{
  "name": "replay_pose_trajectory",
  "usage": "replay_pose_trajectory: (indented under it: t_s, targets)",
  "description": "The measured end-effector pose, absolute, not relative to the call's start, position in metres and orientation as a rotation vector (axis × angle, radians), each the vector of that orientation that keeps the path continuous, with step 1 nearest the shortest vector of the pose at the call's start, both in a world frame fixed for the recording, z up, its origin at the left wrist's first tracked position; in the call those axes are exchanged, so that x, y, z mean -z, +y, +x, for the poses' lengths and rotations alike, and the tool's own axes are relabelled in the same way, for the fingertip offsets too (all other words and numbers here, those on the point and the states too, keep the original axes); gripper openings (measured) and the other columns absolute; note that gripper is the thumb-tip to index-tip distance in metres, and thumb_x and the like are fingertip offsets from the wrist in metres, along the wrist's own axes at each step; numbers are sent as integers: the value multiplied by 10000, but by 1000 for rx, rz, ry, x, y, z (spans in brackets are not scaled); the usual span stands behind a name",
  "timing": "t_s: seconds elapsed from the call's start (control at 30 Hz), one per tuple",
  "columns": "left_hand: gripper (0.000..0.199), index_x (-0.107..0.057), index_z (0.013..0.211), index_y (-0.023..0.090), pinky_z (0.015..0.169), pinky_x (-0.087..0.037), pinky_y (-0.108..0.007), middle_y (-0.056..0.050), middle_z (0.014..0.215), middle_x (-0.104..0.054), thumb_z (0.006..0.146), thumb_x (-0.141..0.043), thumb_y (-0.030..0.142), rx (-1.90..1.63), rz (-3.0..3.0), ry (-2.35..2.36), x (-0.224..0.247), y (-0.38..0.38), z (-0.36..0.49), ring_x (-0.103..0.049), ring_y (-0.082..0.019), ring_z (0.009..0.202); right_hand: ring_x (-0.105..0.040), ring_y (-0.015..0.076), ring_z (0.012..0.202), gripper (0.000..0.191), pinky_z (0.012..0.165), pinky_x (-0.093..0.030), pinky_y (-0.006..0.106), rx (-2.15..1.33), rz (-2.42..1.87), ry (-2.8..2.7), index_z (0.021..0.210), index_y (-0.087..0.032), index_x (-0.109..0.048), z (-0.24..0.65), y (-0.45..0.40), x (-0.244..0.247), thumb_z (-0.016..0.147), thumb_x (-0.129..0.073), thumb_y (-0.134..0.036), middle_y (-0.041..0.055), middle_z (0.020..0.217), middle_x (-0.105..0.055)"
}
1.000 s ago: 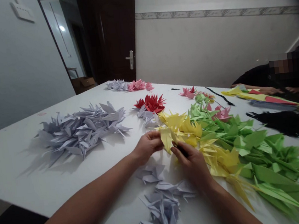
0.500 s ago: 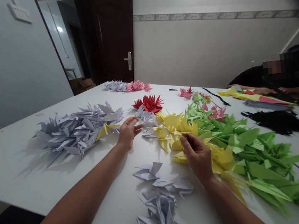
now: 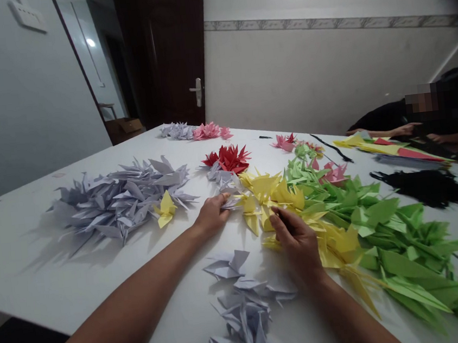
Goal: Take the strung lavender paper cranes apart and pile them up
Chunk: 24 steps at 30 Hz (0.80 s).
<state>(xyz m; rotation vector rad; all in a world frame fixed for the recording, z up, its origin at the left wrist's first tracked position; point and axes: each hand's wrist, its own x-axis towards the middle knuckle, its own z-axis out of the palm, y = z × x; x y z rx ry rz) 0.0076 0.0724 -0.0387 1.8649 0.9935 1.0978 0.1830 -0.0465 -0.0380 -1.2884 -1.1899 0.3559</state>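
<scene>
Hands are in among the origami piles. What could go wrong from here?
The right hand sits among the yellow origami pieces, which touch the green origami pieces, so a careless move might crush folds or mix colours. The loose yellow piece resting on the lilac origami heap could get buried. The front lilac pieces lie beside the left forearm, near the table edge, and might be knocked off.

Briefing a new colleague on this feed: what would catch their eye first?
Green origami cranes heaped on the right of the table stand out first, with yellow ones beside them at the right hand. A large pale lilac heap lies left, and a red cluster sits further ahead.
</scene>
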Motion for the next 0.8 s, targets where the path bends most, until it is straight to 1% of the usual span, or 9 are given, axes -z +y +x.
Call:
replay_pose_trajectory:
  t_s: [0.07,0.13,0.23,0.3,0.4,0.47,0.63,0.8]
  targets:
    - [428,-634,1040,193,832,-434,-287,-38,909,-658,615,-639,141,-1095,1802,1020,39,73,7,-590,-182,823,-644,213,783,369,650,-524,334,-332,-1293,-1246,1060,-185,-669,181,-49,35,802,-575,-431,65,851,-702]
    - [433,-606,1042,177,760,-445,-267,-30,862,-638,614,-672,179,-1097,1718,1039,39,74,8,-579,-152,755,-646,218,802,365,675,-524,343,-309,-1306,-1301,1067,-190,-668,180,-51,33,820,-548,-430,70,872,-704]
    - [457,-580,1001,163,678,-442,-240,-6,806,-586,573,-731,206,-1155,1519,1006,36,70,11,-547,-112,685,-645,229,864,354,735,-518,362,-282,-1327,-1363,1057,-189,-664,179,-52,32,834,-527,-426,85,959,-701]
    - [497,-562,1010,162,650,-442,-229,-1,829,-559,558,-759,222,-1168,1358,920,31,64,15,-543,-96,676,-641,233,898,350,773,-511,373,-290,-1331,-1394,1068,-185,-651,178,-53,33,834,-533,-416,94,1008,-692]
    - [551,-558,1054,168,694,-454,-235,-7,877,-555,557,-785,229,-1112,1231,737,23,47,22,-559,-93,719,-644,229,892,330,799,-506,380,-311,-1333,-1441,1064,-183,-644,175,-53,32,831,-546,-396,97,1013,-693]
    - [530,-581,1039,160,734,-452,-239,-13,880,-571,559,-794,230,-1060,1233,647,18,36,26,-566,-100,751,-648,227,885,308,803,-506,377,-311,-1331,-1470,1045,-189,-651,174,-53,31,829,-548,-384,93,1000,-698]
    - [391,-602,866,142,779,-444,-246,-11,823,-612,545,-810,224,-995,1242,513,16,22,34,-580,-120,793,-656,224,869,279,770,-511,342,-295,-1334,-1531,1017,-195,-661,172,-54,29,836,-541,-369,82,969,-708]
    - [352,-546,784,155,777,-452,-238,11,787,-597,539,-799,150,-1035,1300,509,23,24,35,-585,-101,757,-656,219,841,281,737,-501,313,-298,-1371,-1536,1004,-179,-661,172,-54,29,837,-537,-368,79,945,-712]
